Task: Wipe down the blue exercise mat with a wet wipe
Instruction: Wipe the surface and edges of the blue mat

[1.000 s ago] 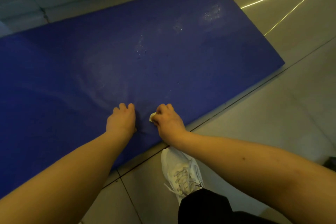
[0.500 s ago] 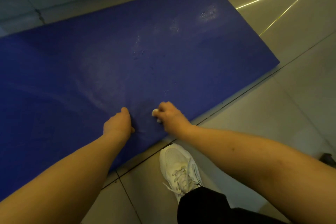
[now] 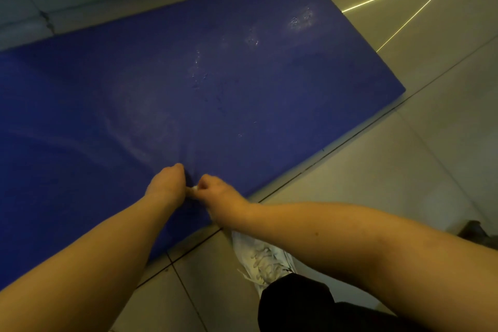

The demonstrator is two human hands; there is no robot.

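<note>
The wipe (image 3: 192, 191) sits bunched at six o'clock on the mat (image 3: 242, 105), pinched in your curled right grip (image 3: 219, 193). Whether your left grip (image 3: 167, 186) holds it too, I cannot tell. Spread it flat, then stroke toward twelve.

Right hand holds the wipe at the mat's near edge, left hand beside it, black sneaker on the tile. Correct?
No: the head view shows the sneaker is white, not black. The rest stands: right hand holds the wet wipe at the near edge of the blue mat, left hand beside it.
</note>
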